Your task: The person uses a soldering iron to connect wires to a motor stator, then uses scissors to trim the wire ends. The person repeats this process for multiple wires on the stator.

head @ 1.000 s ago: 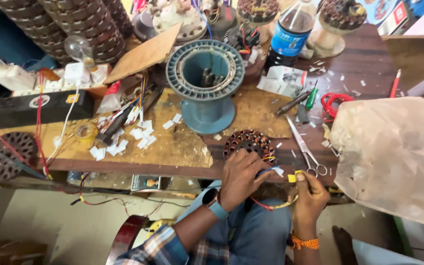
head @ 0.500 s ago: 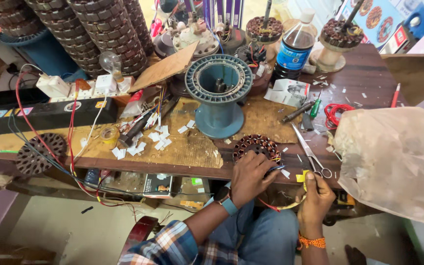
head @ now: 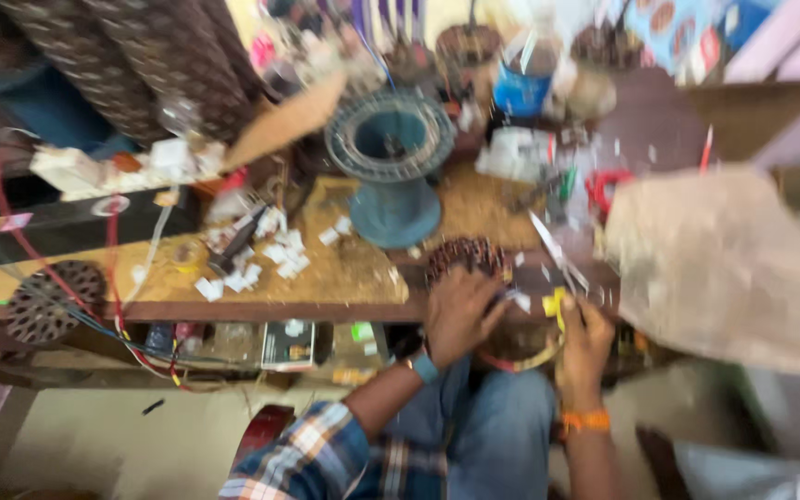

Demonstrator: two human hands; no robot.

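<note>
The picture is blurred by head motion. My left hand (head: 458, 313) rests on a round copper-wound motor stator (head: 463, 255) at the front edge of the wooden workbench (head: 326, 278), fingers curled over it. My right hand (head: 584, 341) is beside it, below the bench edge, pinching a small yellow piece (head: 556, 304) with a red and yellow wire loop (head: 520, 361) hanging between both hands. Scissors (head: 556, 252) lie just above my right hand.
A teal wire spool (head: 391, 167) stands at mid-bench. White paper bits (head: 266, 248) are scattered left of it. Another stator (head: 43, 301) with red wires sits far left. A translucent plastic bag (head: 724, 259) fills the right. Stacked stators (head: 141, 56) and a bottle (head: 522, 88) stand behind.
The camera has swung and the view has blurred. Both hands stay at the stator by the bench edge, the right one a little lower.
</note>
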